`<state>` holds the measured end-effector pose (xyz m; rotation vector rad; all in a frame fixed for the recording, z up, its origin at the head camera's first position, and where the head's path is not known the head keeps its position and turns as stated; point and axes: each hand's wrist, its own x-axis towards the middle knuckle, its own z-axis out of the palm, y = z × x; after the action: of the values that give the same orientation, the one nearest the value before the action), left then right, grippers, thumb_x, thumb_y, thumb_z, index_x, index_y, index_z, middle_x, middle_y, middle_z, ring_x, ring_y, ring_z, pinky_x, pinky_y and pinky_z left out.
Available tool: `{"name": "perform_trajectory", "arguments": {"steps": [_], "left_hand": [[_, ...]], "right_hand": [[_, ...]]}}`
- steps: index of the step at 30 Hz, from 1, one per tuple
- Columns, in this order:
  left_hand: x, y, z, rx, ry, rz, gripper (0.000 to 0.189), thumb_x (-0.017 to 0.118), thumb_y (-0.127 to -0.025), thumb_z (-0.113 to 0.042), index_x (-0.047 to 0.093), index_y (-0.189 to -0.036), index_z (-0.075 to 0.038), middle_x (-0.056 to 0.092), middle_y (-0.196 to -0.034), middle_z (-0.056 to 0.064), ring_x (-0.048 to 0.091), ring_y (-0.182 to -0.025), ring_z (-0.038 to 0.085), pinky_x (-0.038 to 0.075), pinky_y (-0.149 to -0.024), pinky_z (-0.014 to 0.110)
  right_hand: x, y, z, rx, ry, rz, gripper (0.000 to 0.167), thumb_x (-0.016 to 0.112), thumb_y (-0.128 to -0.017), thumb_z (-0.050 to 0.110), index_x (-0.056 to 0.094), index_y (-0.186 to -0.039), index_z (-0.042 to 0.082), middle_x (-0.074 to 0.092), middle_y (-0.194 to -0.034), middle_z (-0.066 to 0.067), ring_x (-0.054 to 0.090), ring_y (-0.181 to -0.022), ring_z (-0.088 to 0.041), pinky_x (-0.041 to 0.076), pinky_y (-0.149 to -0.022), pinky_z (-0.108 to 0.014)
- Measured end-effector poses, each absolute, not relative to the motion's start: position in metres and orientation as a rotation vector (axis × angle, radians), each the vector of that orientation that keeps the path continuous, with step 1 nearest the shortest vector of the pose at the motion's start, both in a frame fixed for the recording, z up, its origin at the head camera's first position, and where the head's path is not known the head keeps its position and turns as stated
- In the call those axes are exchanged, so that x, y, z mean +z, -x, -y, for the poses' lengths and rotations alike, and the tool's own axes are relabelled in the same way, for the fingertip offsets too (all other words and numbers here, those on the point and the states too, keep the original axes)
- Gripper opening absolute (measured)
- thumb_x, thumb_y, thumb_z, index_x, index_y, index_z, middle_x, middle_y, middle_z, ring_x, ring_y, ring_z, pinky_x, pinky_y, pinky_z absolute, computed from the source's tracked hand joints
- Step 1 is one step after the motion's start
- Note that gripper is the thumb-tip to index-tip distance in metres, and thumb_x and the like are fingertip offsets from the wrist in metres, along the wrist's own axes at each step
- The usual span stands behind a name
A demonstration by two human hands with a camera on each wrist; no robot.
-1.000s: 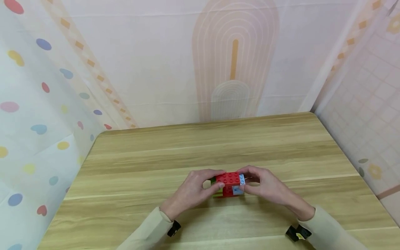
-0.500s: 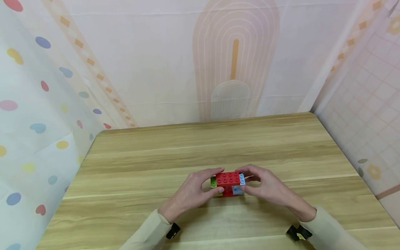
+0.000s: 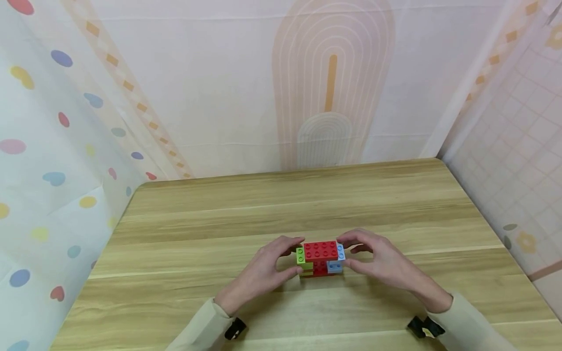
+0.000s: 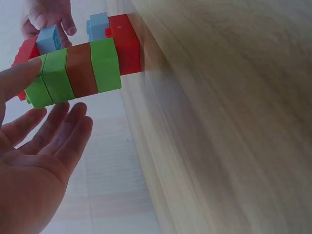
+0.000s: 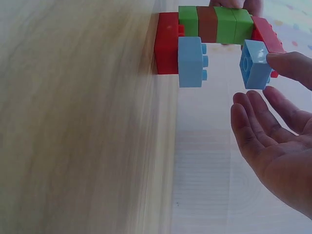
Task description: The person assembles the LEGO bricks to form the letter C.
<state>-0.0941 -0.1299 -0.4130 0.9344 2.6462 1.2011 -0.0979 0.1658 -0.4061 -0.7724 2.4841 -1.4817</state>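
Observation:
A small toy-brick structure stands on the table, topped by a red brick (image 3: pixel 321 250). Green bricks (image 3: pixel 300 256) and a brown brick (image 4: pixel 82 70) form its left side. To the right, an upper light blue brick (image 5: pixel 255 66) overhangs a lower light blue brick (image 5: pixel 190 62), with a gap between them. The lower blue one sits on a red base brick (image 5: pixel 166 44). My left hand (image 3: pixel 265 273) is spread beside the green end, thumb close by it, fingers apart from the bricks. Around the blue end my right hand (image 3: pixel 384 261) curves loosely, thumb and fingertips right at the upper blue brick.
The wood-grain table (image 3: pixel 210 209) extends around the structure on all sides. Behind it hangs a pale printed cloth (image 3: pixel 219 87), with more patterned cloth at left and right. Black straps (image 3: pixel 426 327) show at the sleeve cuffs.
My left hand has drawn back leftward from the red top brick, uncovering the green end. My right hand has shifted slightly to the right. The structure stays in place.

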Motion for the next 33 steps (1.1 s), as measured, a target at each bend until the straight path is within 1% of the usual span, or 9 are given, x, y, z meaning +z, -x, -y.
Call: {"name": "perform_trajectory", "arguments": {"steps": [5,11,13,18,21,25,29,33], "left_hand": [[-0.414,0.095,0.13,1.256,-0.92,-2.634,0.059,0.076,-0.089,-0.016,0.051,-0.141,-0.006,0.064,-0.122,0.005,0.064,-0.108,0.02,0.053,-0.093,0.031],[-0.414,0.097,0.128,1.339,-0.826,-2.588,0.058,0.074,-0.09,-0.012,0.049,-0.141,-0.005,0.066,-0.119,0.007,0.066,-0.105,0.019,0.053,-0.09,0.027],[-0.414,0.097,0.127,1.364,-0.797,-2.578,0.057,0.073,-0.091,-0.012,0.047,-0.142,-0.005,0.066,-0.118,0.007,0.067,-0.104,0.021,0.054,-0.09,0.028],[-0.416,0.101,0.125,1.398,-0.777,-2.611,0.055,0.072,-0.093,-0.012,0.045,-0.141,-0.011,0.067,-0.116,0.006,0.066,-0.106,0.02,0.053,-0.093,0.033],[-0.417,0.104,0.125,1.404,-0.779,-2.64,0.054,0.071,-0.093,-0.013,0.046,-0.14,-0.012,0.069,-0.115,0.003,0.066,-0.105,0.016,0.053,-0.094,0.035],[-0.418,0.107,0.123,1.424,-0.768,-2.648,0.051,0.071,-0.093,-0.013,0.048,-0.138,-0.01,0.069,-0.114,0.002,0.066,-0.102,0.011,0.053,-0.093,0.033],[-0.418,0.11,0.123,1.431,-0.734,-2.66,0.048,0.07,-0.094,-0.014,0.049,-0.137,-0.01,0.069,-0.114,0.001,0.066,-0.101,0.01,0.053,-0.093,0.03],[-0.419,0.114,0.122,1.447,-0.694,-2.656,0.046,0.07,-0.095,-0.016,0.05,-0.136,-0.008,0.069,-0.115,0.003,0.067,-0.101,0.012,0.053,-0.092,0.031]], "right_hand": [[-0.405,0.099,-0.167,-1.482,0.784,-2.487,0.035,0.075,-0.089,0.013,0.064,-0.121,0.018,0.063,-0.119,0.007,0.061,-0.109,-0.015,0.053,-0.092,-0.033],[-0.405,0.103,-0.166,-1.466,0.751,-2.498,0.03,0.072,-0.093,0.02,0.064,-0.122,0.017,0.065,-0.119,0.005,0.062,-0.109,-0.016,0.052,-0.095,-0.037],[-0.406,0.104,-0.166,-1.448,0.743,-2.516,0.03,0.07,-0.094,0.022,0.064,-0.123,0.015,0.065,-0.119,0.003,0.062,-0.109,-0.017,0.051,-0.096,-0.04],[-0.406,0.11,-0.165,-1.447,0.714,-2.517,0.033,0.067,-0.096,0.023,0.063,-0.127,0.011,0.065,-0.122,0.0,0.062,-0.11,-0.019,0.05,-0.097,-0.044],[-0.406,0.114,-0.165,-1.458,0.711,-2.507,0.033,0.066,-0.097,0.023,0.062,-0.127,0.01,0.065,-0.122,-0.001,0.062,-0.109,-0.018,0.05,-0.097,-0.042],[-0.407,0.12,-0.164,-1.453,0.717,-2.514,0.033,0.066,-0.097,0.021,0.062,-0.128,0.009,0.065,-0.122,-0.002,0.062,-0.106,-0.017,0.051,-0.096,-0.039],[-0.406,0.126,-0.163,-1.433,0.709,-2.523,0.033,0.065,-0.098,0.02,0.062,-0.128,0.009,0.065,-0.122,-0.002,0.062,-0.106,-0.017,0.052,-0.095,-0.036],[-0.405,0.131,-0.163,-1.414,0.704,-2.519,0.031,0.064,-0.098,0.021,0.062,-0.127,0.009,0.065,-0.121,-0.002,0.063,-0.105,-0.017,0.053,-0.093,-0.035]]}}
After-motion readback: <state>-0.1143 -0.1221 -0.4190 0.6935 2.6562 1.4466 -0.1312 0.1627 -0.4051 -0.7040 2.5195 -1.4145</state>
